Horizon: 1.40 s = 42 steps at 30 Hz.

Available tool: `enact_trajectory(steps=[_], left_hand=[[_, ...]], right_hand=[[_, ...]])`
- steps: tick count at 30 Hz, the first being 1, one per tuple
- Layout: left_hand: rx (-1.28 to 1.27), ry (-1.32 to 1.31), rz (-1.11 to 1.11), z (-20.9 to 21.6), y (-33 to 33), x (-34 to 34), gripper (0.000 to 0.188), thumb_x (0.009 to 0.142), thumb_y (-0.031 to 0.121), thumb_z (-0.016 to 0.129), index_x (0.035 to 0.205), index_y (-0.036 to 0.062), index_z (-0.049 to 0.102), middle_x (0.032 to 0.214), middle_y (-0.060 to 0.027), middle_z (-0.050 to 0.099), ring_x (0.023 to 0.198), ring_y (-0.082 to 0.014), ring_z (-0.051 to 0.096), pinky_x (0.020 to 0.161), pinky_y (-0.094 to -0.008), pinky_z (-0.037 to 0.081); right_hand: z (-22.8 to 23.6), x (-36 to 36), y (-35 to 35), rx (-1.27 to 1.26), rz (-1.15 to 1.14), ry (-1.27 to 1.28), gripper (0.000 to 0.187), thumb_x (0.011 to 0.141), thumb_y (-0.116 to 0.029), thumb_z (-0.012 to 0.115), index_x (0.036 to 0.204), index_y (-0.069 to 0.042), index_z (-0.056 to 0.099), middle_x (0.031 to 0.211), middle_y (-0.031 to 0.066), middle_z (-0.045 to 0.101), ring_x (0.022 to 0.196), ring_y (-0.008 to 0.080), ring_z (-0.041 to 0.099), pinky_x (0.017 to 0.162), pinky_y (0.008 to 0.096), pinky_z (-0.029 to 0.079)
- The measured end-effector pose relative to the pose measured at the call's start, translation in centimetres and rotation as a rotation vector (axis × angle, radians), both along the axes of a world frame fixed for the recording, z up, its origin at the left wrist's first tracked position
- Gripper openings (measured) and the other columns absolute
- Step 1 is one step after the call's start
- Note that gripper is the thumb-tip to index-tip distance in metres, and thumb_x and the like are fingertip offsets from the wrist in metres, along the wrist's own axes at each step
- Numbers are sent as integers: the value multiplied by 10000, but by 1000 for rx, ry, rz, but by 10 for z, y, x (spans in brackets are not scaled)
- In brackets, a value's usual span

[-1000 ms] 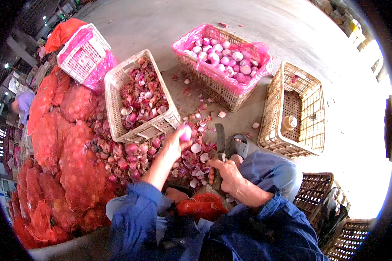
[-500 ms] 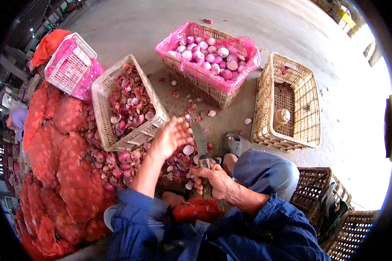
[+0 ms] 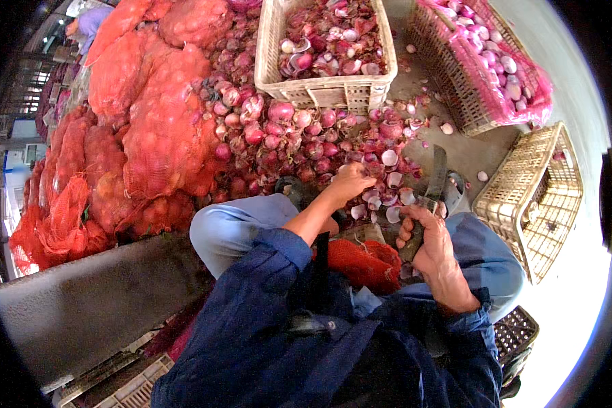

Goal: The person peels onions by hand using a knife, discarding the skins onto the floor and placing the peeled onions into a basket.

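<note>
My right hand (image 3: pixel 430 246) is wrapped round the handle of a knife (image 3: pixel 437 171); its broad, dull blade points up and away from me. My left hand (image 3: pixel 352 182) hovers at the near edge of the heap of red onions (image 3: pixel 272 129), fingers curled together; whatever they may hold is hidden. Beside it lie cut onion pieces and pale peels (image 3: pixel 389 158). Between my legs rests a red mesh sack (image 3: pixel 364 264), below both hands.
A crate of onion skins and scraps (image 3: pixel 313 85) stands ahead. To its right is a pink-lined crate of peeled onions (image 3: pixel 459 109), and nearer, another plastic crate (image 3: pixel 500 204). Full red mesh sacks (image 3: pixel 166 115) are piled left, beyond a grey ledge (image 3: pixel 102 292).
My view has swung left and down, shifting the crates toward the upper right. The left hand, open and raised near the scrap crate before, is now down at the onions, curled. The knife stays in my right hand.
</note>
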State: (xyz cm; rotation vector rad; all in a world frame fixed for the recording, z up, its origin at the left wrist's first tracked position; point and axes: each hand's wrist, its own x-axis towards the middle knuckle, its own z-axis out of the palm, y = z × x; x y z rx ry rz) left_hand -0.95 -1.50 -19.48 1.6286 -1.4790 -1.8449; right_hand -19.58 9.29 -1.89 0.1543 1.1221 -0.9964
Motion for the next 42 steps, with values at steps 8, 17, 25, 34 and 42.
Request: enact_trajectory(steps=[8, 17, 25, 34, 42], left_hand=[[-822, -835, 498, -30, -105, 79, 653, 783, 266, 759, 1255, -34, 424, 1162, -317, 484, 1039, -447, 508, 903, -515, 423], [-218, -1074, 372, -28, -187, 130, 827, 675, 593, 784, 1123, -73, 582, 1165, -278, 594, 1129, -377, 582, 928, -434, 507], [5, 63, 620, 34, -139, 104, 652, 711, 102, 822, 1248, -3, 467, 1173, -158, 587, 974, -265, 661, 762, -477, 561], [-56, 581, 153, 185, -32, 19, 724, 642, -25, 788, 1281, 19, 450, 1165, -79, 560, 1057, -197, 588, 917, -347, 525], [52, 890, 73, 212, 38, -10, 880, 646, 98, 880, 1383, 3, 408, 1303, -101, 541, 1234, -233, 517, 1062, -387, 427]], right_hand=[[8, 9, -14, 15, 49, 18, 164, 885, -168, 644, 969, -33, 605, 669, 47, 539, 536, 177, 522, 474, 335, 453], [11, 8, -28, 22, 87, 63, 179, 915, -152, 584, 1044, -30, 564, 671, 60, 511, 559, 182, 507, 503, 352, 454], [28, 12, -33, -190, 155, 343, 117, 875, -111, 628, 936, -25, 576, 619, 59, 515, 495, 171, 511, 452, 309, 443], [23, -28, -17, -843, 579, 1581, 436, 761, -93, 711, 1160, 24, 581, 978, 201, 655, 873, 364, 661, 746, 397, 535], [12, -42, 12, -1002, 602, 1775, 618, 679, -162, 757, 1216, 5, 502, 878, 140, 609, 794, 335, 644, 679, 425, 528]])
